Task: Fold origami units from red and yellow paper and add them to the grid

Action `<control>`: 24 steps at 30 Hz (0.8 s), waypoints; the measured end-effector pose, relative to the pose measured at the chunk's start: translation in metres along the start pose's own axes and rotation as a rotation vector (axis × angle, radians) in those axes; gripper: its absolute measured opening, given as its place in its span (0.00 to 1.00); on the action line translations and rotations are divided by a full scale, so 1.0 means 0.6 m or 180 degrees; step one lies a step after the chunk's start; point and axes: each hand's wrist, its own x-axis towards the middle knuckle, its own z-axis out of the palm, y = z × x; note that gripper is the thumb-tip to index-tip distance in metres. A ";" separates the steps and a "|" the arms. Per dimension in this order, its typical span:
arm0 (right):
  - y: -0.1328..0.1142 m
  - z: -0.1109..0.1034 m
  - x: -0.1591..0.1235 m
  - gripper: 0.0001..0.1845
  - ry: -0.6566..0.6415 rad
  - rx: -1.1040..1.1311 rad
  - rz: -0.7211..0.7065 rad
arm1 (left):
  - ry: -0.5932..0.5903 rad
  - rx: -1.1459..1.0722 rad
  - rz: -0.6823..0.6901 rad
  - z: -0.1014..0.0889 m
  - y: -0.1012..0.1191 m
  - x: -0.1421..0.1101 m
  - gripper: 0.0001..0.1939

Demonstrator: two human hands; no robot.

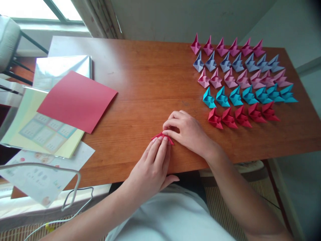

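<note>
A small red folded paper (163, 135) lies on the table near its front edge, partly hidden under my fingers. The outstretched fingers of my left hand (152, 164) press it down from the near side, with the thumb held apart. My right hand (184, 132) pinches the paper's upper edge between thumb and index finger. To the right of my hands is a row of red folded paper pieces (241, 117), with pointed tips. Behind it stand rows of turquoise pieces (235, 96), light pink pieces (230, 79), lavender pieces (225, 62) and dark pink pieces (221, 47).
The wooden table (140, 73) stretches across the view. On its left, a red sheet (77, 100) overlaps a yellowish sheet (67, 147) and a shiny flat pack (75, 63). A printed white paper (47, 180) and a white cable (77, 177) are at the near left corner.
</note>
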 end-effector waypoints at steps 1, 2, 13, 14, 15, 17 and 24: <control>0.000 0.001 -0.001 0.05 0.0010 0.0006 -0.0003 | -0.0025 0.0016 0.0011 0.000 0.000 0.000 0.49; 0.000 0.001 -0.002 0.05 0.0023 0.0012 -0.0008 | -0.0052 0.0037 0.0020 0.000 -0.001 0.001 0.50; 0.004 0.021 -0.018 0.06 0.0425 0.0015 -0.0245 | -0.0318 0.0031 -0.0035 0.000 -0.006 -0.003 0.56; 0.004 0.025 -0.025 0.07 0.0517 0.0016 -0.0273 | -0.0305 0.0009 -0.0041 -0.001 -0.006 -0.003 0.56; 0.004 0.030 -0.035 0.08 0.0624 0.0017 -0.0300 | -0.0290 -0.0013 -0.0060 -0.001 -0.005 -0.002 0.56; 0.003 0.042 -0.061 0.10 0.0891 -0.0036 -0.0315 | -0.0263 -0.0069 -0.0128 -0.001 -0.001 0.000 0.55; -0.015 0.086 -0.144 0.21 0.1301 -0.0477 -0.0149 | -0.0002 -0.0236 -0.0294 0.002 0.015 0.008 0.56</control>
